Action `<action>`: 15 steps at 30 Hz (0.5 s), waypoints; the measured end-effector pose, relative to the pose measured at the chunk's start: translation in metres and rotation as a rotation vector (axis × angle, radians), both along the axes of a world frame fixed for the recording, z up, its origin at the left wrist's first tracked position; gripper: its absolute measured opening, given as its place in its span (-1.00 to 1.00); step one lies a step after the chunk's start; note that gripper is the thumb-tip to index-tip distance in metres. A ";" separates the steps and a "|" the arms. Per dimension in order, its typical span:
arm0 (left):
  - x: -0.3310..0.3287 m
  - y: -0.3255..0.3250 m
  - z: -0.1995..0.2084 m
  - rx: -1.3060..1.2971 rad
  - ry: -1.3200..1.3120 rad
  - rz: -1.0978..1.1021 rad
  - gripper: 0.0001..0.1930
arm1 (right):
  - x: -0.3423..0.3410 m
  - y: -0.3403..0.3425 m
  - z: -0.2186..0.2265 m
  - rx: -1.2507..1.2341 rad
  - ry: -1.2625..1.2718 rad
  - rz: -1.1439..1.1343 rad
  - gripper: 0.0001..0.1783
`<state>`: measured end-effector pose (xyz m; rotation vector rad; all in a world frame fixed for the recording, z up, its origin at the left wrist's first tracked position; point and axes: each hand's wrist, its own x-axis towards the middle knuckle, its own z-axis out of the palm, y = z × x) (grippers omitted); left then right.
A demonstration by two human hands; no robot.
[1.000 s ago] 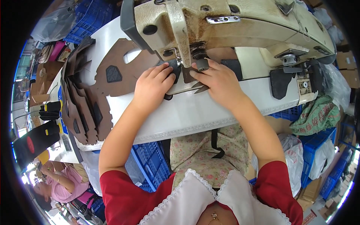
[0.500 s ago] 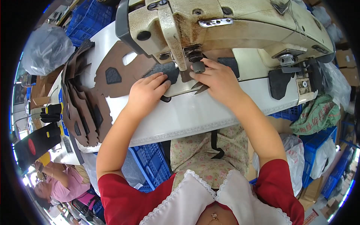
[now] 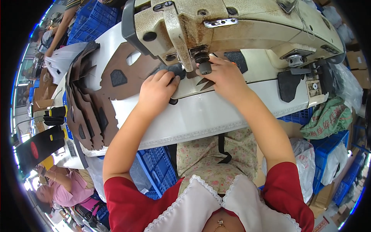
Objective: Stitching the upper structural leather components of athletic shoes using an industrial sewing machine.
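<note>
A brown sheet piece [image 3: 127, 75] with dark patches lies on the white sewing table under the head of an industrial sewing machine [image 3: 220, 33]. My left hand [image 3: 157, 92] is closed, its bent fingers gripping a dark patch [image 3: 177, 70] just left of the presser foot. My right hand [image 3: 228, 77] rests just right of the needle area, fingers over the work and partly hidden by the machine. A pair of thread snips [image 3: 206, 84] is tucked in that hand, two pointed dark blades sticking out below the fingers. The needle point is hidden.
Several layered brown pieces [image 3: 87, 112] hang over the table's left end. A dark patch [image 3: 288, 86] lies at the right. Blue crates [image 3: 156, 170] stand below. At far left sits a person in pink [image 3: 73, 187]; another person's arm [image 3: 62, 29] reaches to a plastic bag [image 3: 63, 62].
My left fingers have curled in more tightly over the dark patch and shifted slightly right. My right hand has barely moved. Another person's arm has come in at upper left, onto the plastic bag.
</note>
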<state>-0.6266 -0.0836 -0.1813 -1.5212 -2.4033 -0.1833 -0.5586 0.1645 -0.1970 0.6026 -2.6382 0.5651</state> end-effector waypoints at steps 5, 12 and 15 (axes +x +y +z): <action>-0.002 -0.004 -0.003 0.021 0.045 -0.027 -0.72 | -0.001 -0.001 -0.001 -0.010 0.039 0.018 -0.69; 0.002 0.002 0.003 -0.013 0.029 -0.006 -0.70 | -0.003 0.000 0.001 -0.018 0.002 0.010 -0.69; 0.003 0.006 0.005 -0.043 0.060 0.021 -0.69 | -0.006 0.000 0.002 -0.020 -0.021 0.013 -0.68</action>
